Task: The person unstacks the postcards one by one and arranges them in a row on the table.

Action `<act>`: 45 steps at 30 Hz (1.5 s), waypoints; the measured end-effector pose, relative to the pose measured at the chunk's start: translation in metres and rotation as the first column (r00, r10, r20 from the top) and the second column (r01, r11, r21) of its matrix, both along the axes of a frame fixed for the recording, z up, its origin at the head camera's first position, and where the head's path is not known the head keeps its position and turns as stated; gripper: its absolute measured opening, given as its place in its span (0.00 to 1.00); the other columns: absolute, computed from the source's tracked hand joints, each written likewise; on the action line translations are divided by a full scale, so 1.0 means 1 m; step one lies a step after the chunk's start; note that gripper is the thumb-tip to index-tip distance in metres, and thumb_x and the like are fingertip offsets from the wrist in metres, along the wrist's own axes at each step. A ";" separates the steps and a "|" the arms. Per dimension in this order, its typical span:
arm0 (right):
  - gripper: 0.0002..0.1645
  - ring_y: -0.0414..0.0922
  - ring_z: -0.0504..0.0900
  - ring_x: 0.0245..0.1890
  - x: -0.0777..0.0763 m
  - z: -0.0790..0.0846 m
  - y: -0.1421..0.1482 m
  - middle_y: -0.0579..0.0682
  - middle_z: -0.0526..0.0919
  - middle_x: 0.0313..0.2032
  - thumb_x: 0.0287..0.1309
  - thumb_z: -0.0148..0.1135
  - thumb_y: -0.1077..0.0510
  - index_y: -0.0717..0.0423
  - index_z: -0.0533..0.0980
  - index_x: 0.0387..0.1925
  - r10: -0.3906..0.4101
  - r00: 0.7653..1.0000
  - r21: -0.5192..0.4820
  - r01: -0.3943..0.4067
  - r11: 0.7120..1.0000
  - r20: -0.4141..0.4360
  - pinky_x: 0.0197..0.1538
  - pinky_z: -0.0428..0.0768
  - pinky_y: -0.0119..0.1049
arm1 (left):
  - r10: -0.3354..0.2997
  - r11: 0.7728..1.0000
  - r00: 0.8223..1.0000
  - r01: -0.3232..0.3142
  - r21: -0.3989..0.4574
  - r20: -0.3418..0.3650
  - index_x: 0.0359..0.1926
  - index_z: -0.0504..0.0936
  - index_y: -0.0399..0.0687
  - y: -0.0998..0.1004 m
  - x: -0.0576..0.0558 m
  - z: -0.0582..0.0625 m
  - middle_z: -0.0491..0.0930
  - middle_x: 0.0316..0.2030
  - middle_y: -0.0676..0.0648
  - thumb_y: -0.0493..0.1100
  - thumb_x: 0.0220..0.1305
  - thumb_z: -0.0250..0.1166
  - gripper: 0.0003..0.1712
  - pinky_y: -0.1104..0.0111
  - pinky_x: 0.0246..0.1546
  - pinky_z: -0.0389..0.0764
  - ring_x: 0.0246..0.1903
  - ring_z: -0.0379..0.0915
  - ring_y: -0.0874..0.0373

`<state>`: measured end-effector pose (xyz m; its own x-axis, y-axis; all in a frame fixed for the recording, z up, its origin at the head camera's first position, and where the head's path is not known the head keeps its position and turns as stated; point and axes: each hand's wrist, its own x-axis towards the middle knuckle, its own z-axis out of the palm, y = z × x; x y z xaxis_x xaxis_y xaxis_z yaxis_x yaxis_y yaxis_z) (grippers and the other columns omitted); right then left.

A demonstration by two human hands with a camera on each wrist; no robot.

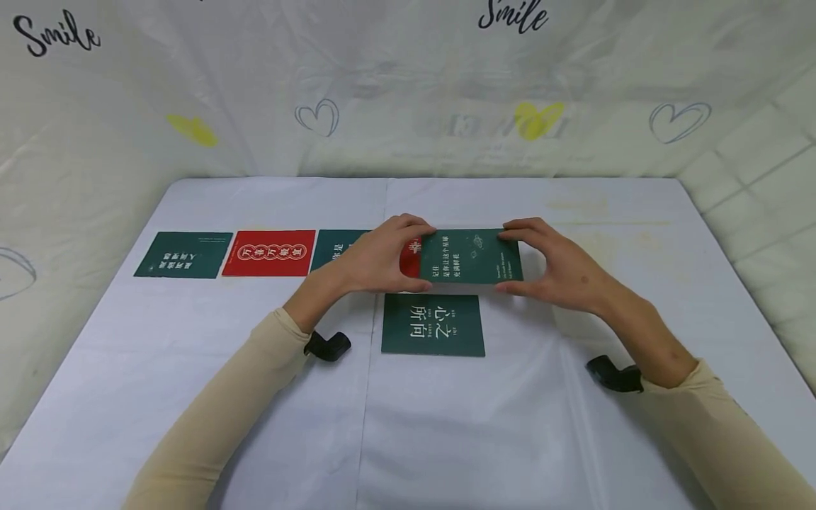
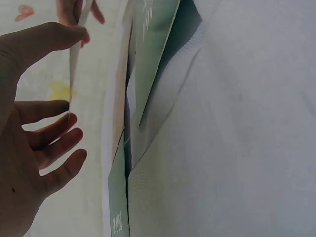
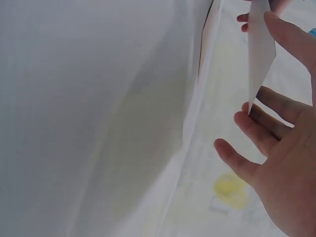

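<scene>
A dark green card [image 1: 472,256] with white lettering is held above the table by its short ends. My left hand [image 1: 382,256] pinches the left end, thumb at the near edge and fingers at the far edge. At the right end my right hand [image 1: 564,265] grips the card the same way. The right wrist view shows its pale underside [image 3: 260,49] between thumb and fingers. Beneath its left part a red card [image 1: 411,258] shows, partly covered by the left hand. Closer to me lies another green card [image 1: 433,326], flat with large white characters.
Left of the hands, a green card [image 1: 185,255], a red card [image 1: 275,253] and a green card [image 1: 331,244] half hidden by the left hand lie in a row. A white cloth covers the table [image 1: 484,439]. A printed pale curtain [image 1: 408,85] hangs behind its far edge.
</scene>
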<state>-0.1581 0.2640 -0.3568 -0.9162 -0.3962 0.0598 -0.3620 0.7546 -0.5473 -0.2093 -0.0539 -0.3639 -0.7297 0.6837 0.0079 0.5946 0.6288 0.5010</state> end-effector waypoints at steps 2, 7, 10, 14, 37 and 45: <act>0.46 0.54 0.68 0.75 -0.001 0.000 0.003 0.50 0.68 0.74 0.51 0.83 0.48 0.53 0.73 0.70 -0.005 1.000 0.004 0.005 1.000 0.004 0.72 0.71 0.60 | -0.003 1.000 1.000 0.003 -0.005 0.004 0.76 0.69 0.52 0.003 -0.002 0.001 0.67 0.73 0.47 0.60 0.52 0.79 0.53 0.57 0.64 0.82 0.71 0.63 0.53; 0.47 0.56 0.65 0.76 -0.001 0.002 0.011 0.51 0.67 0.75 0.51 0.82 0.48 0.54 0.73 0.70 -0.023 1.000 0.028 0.022 0.999 0.014 0.72 0.70 0.61 | -0.007 1.000 1.000 0.007 -0.009 0.005 0.74 0.71 0.51 0.011 -0.008 0.003 0.68 0.73 0.48 0.62 0.53 0.78 0.50 0.57 0.68 0.79 0.71 0.63 0.54; 0.47 0.57 0.65 0.76 -0.001 0.005 0.015 0.51 0.67 0.75 0.52 0.82 0.47 0.54 0.73 0.70 -0.033 0.999 0.040 0.032 0.999 0.025 0.71 0.71 0.63 | -0.016 1.000 1.000 0.016 -0.016 -0.001 0.73 0.73 0.52 0.015 -0.011 0.004 0.70 0.72 0.49 0.63 0.54 0.76 0.49 0.57 0.69 0.78 0.72 0.63 0.54; 0.47 0.57 0.65 0.76 -0.002 0.007 0.021 0.50 0.66 0.76 0.52 0.82 0.45 0.53 0.72 0.70 -0.045 0.998 0.056 0.043 0.998 0.039 0.69 0.72 0.64 | -0.014 1.000 1.000 0.015 -0.017 0.013 0.72 0.75 0.54 0.020 -0.013 0.004 0.71 0.72 0.49 0.64 0.54 0.76 0.47 0.56 0.68 0.78 0.71 0.64 0.53; 0.48 0.61 0.63 0.76 -0.013 0.005 0.056 0.55 0.62 0.78 0.54 0.80 0.45 0.54 0.69 0.72 -0.089 0.987 0.128 0.072 0.989 0.137 0.71 0.67 0.67 | -0.027 0.999 1.000 0.027 -0.044 -0.007 0.73 0.73 0.55 0.060 -0.025 -0.006 0.70 0.72 0.50 0.68 0.56 0.74 0.48 0.59 0.72 0.73 0.72 0.61 0.55; 0.50 0.65 0.61 0.75 -0.019 0.004 0.065 0.56 0.59 0.80 0.55 0.80 0.44 0.53 0.66 0.73 -0.114 0.975 0.153 0.085 0.985 0.189 0.72 0.64 0.70 | -0.023 0.995 1.000 0.021 -0.099 -0.017 0.75 0.71 0.57 0.073 -0.028 -0.008 0.69 0.73 0.51 0.70 0.55 0.73 0.50 0.59 0.71 0.75 0.73 0.60 0.56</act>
<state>-0.1770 0.3293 -0.3529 -0.9397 -0.2937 -0.1754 -0.1775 0.8570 -0.4838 -0.2371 0.0186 -0.3715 -0.7151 0.6974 -0.0475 0.6169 0.6615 0.4265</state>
